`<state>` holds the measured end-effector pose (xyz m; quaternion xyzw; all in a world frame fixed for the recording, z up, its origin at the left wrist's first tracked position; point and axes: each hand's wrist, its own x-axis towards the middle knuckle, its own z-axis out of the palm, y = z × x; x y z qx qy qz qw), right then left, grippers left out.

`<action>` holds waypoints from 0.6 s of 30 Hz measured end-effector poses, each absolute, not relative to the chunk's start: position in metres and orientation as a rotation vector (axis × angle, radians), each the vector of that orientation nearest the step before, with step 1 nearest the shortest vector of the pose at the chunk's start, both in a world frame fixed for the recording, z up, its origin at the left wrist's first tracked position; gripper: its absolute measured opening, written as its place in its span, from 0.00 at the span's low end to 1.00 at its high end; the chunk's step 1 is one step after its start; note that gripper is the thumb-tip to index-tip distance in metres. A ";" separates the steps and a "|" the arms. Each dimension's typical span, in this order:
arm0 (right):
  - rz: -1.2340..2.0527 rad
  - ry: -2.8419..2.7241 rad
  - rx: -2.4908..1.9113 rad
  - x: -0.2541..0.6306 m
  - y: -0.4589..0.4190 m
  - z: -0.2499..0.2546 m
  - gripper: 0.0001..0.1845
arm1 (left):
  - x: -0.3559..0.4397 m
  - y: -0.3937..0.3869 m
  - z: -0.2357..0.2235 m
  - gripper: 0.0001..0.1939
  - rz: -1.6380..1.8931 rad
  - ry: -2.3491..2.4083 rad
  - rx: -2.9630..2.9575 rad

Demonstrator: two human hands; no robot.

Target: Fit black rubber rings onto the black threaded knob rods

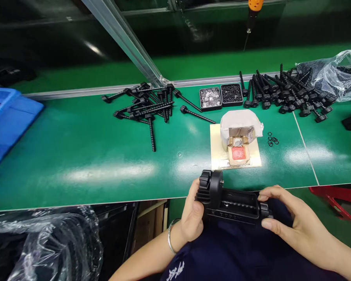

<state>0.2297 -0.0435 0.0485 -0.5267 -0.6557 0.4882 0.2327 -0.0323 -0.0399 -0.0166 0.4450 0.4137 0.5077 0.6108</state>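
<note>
Right fingers (pixel 276 191), slightly parted, pinch a knob (pixel 264 210); left fingers (pixel 195 215) curl round black housing (pixel 215 190).

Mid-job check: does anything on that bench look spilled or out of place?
Possibly: a few small black rings lie scattered on the green tabletop, right of the whitish fixture and outside the small trays. They may be spilled or set out deliberately; the picture cannot settle which.

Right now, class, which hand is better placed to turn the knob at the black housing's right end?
Probably the right hand: it grasps that knob from above and below, while the left hand holds the black housing by its opposite end.
</note>
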 end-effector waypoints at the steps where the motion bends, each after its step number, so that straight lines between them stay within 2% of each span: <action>1: 1.396 -1.793 -1.439 0.229 -0.043 0.048 0.14 | -0.032 -0.040 -0.016 0.30 1.174 0.973 1.022; 4: 1.574 -1.832 -1.399 0.228 -0.040 0.050 0.15 | -0.032 -0.041 -0.015 0.30 1.174 0.970 1.000; 8: 1.414 -1.842 -1.436 0.227 -0.038 0.052 0.06 | -0.032 -0.041 -0.019 0.30 1.179 0.931 1.032; 12: 1.286 -1.890 -1.410 0.225 -0.039 0.054 0.11 | -0.034 -0.043 -0.023 0.29 1.208 0.946 1.043; 15: 1.103 -1.988 -1.317 0.222 -0.039 0.047 0.20 | -0.034 -0.045 -0.024 0.28 1.220 0.953 1.052; 18: 0.875 -2.194 -1.124 0.223 -0.030 0.031 0.16 | -0.034 -0.043 -0.023 0.28 1.264 0.980 1.029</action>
